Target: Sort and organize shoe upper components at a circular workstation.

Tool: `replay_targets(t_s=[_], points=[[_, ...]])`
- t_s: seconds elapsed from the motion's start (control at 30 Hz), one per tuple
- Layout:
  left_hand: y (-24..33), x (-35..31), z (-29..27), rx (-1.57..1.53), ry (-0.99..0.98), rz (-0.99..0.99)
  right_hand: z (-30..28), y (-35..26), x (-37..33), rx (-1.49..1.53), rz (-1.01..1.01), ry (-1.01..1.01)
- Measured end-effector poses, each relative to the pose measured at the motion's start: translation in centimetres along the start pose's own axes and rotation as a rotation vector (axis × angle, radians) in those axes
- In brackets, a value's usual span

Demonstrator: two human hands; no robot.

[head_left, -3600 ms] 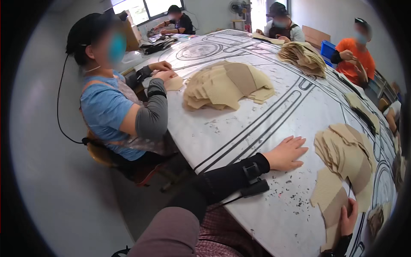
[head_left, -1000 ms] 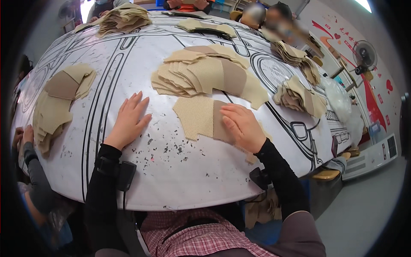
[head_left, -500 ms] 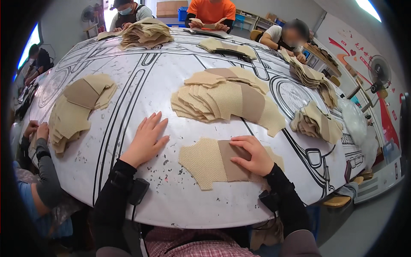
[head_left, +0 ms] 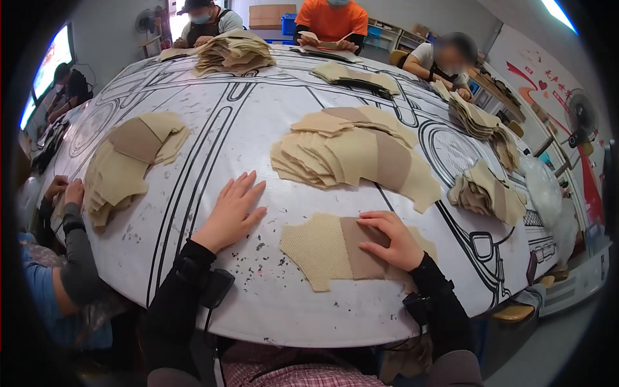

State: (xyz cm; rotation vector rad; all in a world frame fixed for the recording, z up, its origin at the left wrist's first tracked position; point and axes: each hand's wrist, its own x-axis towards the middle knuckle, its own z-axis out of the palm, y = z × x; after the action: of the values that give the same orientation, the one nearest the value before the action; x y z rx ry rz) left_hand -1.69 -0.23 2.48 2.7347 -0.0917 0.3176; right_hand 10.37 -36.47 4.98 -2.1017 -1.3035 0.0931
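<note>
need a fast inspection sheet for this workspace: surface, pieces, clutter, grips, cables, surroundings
Surface: white table cover with black line drawings
Job's things: one beige piece with a brown panel lies flat in front; a layered pile of similar pieces lies beyond it
Clutter: small dark scraps scattered near the left grip
Grips: both bare hands; left flat on the cover, fingers spread, holding nothing; right grip resting on the beige piece
Cables: thin black cable hanging from the dark box at the left wrist
Surroundings: co-workers seated around the table, one in an orange shirt; standing fan at right
</note>
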Motion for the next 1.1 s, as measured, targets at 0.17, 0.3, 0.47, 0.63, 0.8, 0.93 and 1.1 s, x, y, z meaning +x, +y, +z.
replay_targets(t_s=[0.17,0.3,0.47,0.63,0.8,0.93,1.1], points=[[0.01,-0.13,-0.05,0.026,-0.005,0.004,0.18,-0.02,-0.15,-0.012,-0.015,0.011],[-0.02,-0.22,-0.02,0.020,-0.004,-0.001,0.28,-0.15,-0.15,0.000,-0.013,0.005],[0.20,-0.09,-0.13,0.018,-0.014,-0.003,0.20,-0.06,-0.12,-0.027,-0.026,0.013],[-0.02,-0.20,0.18,0.023,-0.006,0.000,0.23,-0.17,-0.20,-0.026,-0.014,0.013],[0.12,-0.24,0.09,0.011,-0.008,0.001,0.22,-0.25,-0.18,-0.032,-0.019,0.013],[0.08,-0.23,0.08,0.031,-0.014,-0.002,0.18,-0.38,-0.18,-0.027,-0.016,0.016],[-0.19,-0.22,0.33,0.019,-0.007,0.000,0.31,-0.13,-0.07,-0.037,-0.030,0.014]])
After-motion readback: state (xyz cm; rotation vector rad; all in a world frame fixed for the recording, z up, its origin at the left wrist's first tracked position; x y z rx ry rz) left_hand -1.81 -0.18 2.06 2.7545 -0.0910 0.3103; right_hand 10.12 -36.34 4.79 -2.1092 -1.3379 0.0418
